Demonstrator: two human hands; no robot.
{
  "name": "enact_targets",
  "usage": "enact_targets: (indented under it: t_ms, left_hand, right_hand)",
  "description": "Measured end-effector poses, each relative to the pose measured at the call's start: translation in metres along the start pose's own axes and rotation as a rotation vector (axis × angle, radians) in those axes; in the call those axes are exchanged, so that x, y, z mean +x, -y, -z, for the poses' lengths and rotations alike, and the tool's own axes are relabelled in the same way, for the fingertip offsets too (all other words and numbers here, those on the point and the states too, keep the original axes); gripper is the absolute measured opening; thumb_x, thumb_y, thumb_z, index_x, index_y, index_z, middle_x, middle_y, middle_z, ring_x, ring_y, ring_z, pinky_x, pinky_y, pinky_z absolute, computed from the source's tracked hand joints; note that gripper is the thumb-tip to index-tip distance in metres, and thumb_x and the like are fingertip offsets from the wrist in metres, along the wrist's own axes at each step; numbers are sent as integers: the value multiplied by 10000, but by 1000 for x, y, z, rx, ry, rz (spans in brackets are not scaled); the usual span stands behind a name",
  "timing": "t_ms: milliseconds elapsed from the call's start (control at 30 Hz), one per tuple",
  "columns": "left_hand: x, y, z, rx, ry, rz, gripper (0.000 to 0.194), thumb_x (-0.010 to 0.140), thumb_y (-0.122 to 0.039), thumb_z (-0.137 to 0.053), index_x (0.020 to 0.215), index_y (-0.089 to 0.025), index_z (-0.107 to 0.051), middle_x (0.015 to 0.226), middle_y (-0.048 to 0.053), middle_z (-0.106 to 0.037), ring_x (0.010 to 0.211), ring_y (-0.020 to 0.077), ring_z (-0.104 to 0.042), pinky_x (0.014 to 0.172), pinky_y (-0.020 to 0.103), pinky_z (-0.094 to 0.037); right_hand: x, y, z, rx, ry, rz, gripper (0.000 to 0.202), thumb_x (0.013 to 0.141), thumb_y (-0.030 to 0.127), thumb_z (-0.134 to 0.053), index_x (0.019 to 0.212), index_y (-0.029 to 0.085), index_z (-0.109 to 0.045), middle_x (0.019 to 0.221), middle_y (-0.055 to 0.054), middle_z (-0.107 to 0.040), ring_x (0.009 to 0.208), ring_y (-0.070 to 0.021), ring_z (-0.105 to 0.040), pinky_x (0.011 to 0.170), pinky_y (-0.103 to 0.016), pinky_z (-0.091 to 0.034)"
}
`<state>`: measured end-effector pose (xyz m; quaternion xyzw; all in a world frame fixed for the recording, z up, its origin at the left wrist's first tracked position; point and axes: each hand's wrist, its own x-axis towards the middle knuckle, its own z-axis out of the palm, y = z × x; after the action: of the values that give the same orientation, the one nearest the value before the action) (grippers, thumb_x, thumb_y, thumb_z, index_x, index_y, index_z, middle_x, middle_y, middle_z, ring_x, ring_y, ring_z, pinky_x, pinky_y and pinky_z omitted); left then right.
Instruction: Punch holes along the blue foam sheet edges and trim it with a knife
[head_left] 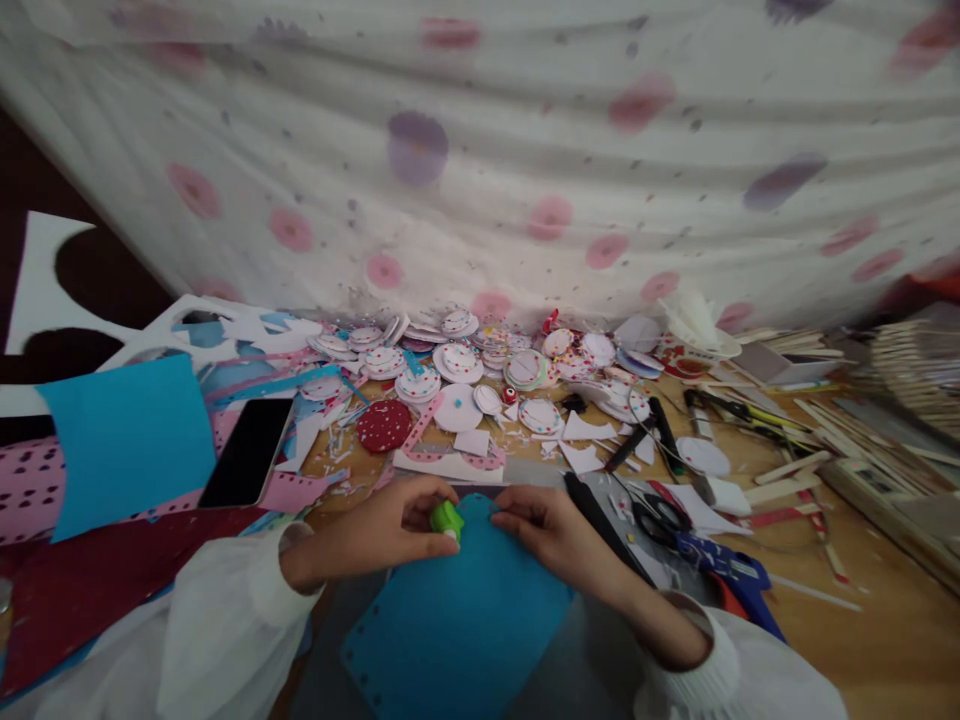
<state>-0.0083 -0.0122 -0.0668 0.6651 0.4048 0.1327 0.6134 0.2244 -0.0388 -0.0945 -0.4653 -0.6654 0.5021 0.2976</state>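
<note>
Blue sheet (pixel 465 630) looks light, bendable: I'd take its edge, right hand (pixel 555 532) pinching there, left hand (pixel 382 525) clasping green tool (pixel 447 519)

From my end it looks like a craft corner: a wooden worktable (pixel 862 640) with a blue glue gun (pixel 731 568), black scissors (pixel 660 518) and wooden sticks on its right side, decorated paper discs (pixel 457 362) along its back, and a flowered curtain (pixel 480 150) behind it.
</note>
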Motion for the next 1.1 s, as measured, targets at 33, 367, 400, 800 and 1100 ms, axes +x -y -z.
enact_targets:
  t_ms: [33,367,400,800,1100]
  left_hand:
    - [1,1,0,-12,4,-2,344,757,-357,-705,1036,-202,-577,968,22,-652,965,203,-624,824,312,-490]
    - [1,-4,2,230,-1,-68,326,786,-418,-678,1016,-187,-656,1044,62,-678,957,227,-624,805,301,-482]
    - [1,-5,2,265,-28,-78,356,768,-412,-696,1050,-199,-653,1104,68,-669,1013,243,-612,852,317,-473]
    - [7,-9,-8,319,-62,-54,278,805,-396,-589,925,-145,-599,829,26,-602,749,167,-555,671,268,-451]
    - [4,-13,-6,211,67,-62,327,844,-423,-528,1034,-157,-509,897,32,-555,835,182,-556,740,292,-460]
  right_hand:
    - [-1,-1,-1,1,-5,-1,300,869,440,-540,731,185,-618,658,1,-542,620,-140,-468,543,-245,-354]
    - [-4,1,-4,91,46,-46,246,857,417,-547,750,195,-552,637,26,-494,576,-127,-439,527,-243,-338]
    - [-4,1,-4,80,45,-37,239,860,406,-541,748,195,-555,644,22,-501,585,-129,-445,534,-244,-344]
    - [-9,-5,-10,91,-82,4,164,861,312,-534,804,175,-606,722,-18,-591,666,-155,-528,581,-246,-389]
    - [-12,-4,-9,97,-96,-5,183,859,337,-527,821,179,-611,736,-27,-607,672,-164,-542,588,-257,-402]
